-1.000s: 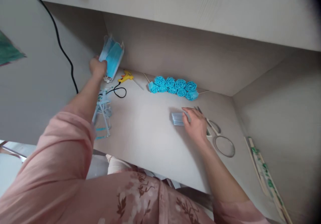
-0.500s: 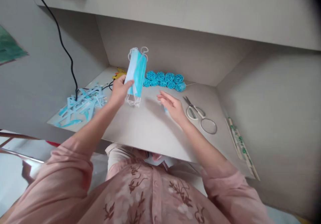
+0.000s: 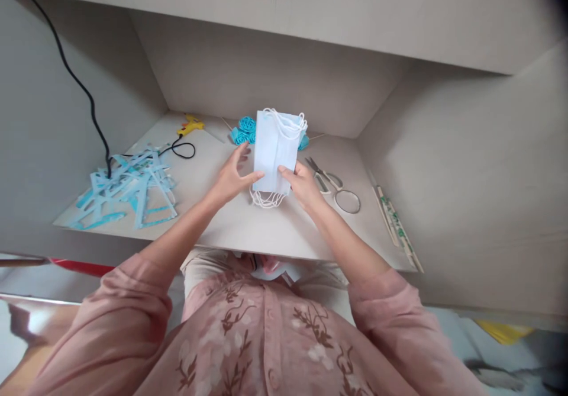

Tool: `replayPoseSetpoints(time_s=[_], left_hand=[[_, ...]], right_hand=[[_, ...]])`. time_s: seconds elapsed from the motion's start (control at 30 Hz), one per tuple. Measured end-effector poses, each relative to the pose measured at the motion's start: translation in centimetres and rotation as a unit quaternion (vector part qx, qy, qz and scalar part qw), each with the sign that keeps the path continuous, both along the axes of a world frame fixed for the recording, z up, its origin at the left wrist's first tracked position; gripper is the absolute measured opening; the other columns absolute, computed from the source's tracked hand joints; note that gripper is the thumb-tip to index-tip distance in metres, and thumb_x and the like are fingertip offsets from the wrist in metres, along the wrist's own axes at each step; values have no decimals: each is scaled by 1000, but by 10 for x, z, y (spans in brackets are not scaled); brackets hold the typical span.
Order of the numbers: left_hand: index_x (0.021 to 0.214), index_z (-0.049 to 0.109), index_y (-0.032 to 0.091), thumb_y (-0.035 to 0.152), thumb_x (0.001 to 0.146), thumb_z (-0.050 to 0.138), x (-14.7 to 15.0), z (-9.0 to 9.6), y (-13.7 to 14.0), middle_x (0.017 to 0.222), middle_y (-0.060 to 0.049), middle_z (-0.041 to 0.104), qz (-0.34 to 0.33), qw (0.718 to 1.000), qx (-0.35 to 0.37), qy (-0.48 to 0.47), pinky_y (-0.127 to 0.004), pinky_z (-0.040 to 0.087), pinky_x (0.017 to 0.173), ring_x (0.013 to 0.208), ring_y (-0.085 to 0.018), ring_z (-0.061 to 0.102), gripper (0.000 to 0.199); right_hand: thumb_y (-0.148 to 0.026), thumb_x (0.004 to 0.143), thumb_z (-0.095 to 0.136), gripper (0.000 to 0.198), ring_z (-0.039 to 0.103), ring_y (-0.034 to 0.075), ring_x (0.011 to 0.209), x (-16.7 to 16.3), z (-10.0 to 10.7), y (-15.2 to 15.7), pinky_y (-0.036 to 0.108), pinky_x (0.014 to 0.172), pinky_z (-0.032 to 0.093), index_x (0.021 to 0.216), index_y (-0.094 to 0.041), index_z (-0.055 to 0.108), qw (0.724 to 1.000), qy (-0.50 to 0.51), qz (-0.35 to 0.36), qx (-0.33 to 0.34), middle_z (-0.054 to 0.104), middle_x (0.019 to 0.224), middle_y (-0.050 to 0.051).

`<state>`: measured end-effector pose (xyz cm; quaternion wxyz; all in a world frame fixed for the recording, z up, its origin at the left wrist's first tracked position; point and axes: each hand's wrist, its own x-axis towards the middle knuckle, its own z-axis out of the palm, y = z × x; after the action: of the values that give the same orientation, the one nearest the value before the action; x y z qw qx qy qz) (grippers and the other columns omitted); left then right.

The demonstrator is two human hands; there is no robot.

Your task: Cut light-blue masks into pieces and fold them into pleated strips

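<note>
A small stack of face masks (image 3: pixel 276 153), pale side toward me with white ear loops at top and bottom, is held up over the desk. My right hand (image 3: pixel 302 184) grips its right edge, thumb on the front and fingers behind. On the other side, my left hand (image 3: pixel 235 174) has its fingers spread, with the thumb tip at the stack's lower left edge. Blue rolled flowers (image 3: pixel 245 131) lie behind the masks, which hide most of them. Scissors (image 3: pixel 326 174) rest just beyond my right hand.
Cut blue and white strips (image 3: pixel 133 186) are heaped on the desk's left. A yellow glue gun (image 3: pixel 190 125) with a black cord (image 3: pixel 66 64) lies at the back left. A ring (image 3: pixel 347 201) and wrapped chopsticks (image 3: pixel 397 224) lie to the right. An overhanging panel (image 3: pixel 284 11) is above.
The masks have passed from my left hand to my right and turned pale side forward. My left hand has opened beside them. The view has shifted, showing more of the glue gun.
</note>
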<state>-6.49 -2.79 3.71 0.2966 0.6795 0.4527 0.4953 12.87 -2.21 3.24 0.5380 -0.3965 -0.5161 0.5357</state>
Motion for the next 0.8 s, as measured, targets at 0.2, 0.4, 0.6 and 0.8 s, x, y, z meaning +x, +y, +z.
replayPoseSetpoints(time_s=[0.2,0.4,0.6,0.8], left_hand=[[118,58,17,47,68,78,12,7,0,126,-12,63,-84,981,-64,-165,-38,48,95,117,-28,58,62],[105,63,12,46,62,81,11,-21,-8,108,-11,70,-88,966,-178,-167,-33,51,80,95,-25,65,57],[98,64,14,46,61,81,20,-29,-7,97,-8,70,-41,960,-186,-207,-31,50,75,86,-22,64,51],[84,66,15,50,64,76,29,-14,-6,83,-5,69,-24,966,-162,-199,-31,50,66,79,-22,64,42]], right_hand=[[-40,74,70,33,66,22,96,-2,2,-2,36,91,49,101,-21,69,997,-39,11,67,74,101,2],[-38,69,74,41,66,21,96,-4,-35,-10,35,89,51,105,-20,67,999,-39,27,-5,73,105,4],[-38,71,73,42,65,21,100,-6,-39,-10,36,93,49,108,-20,66,999,-38,21,-3,71,113,5],[-42,70,74,40,67,21,94,-11,-26,-13,36,88,52,103,-20,66,1000,-5,7,-10,74,102,4]])
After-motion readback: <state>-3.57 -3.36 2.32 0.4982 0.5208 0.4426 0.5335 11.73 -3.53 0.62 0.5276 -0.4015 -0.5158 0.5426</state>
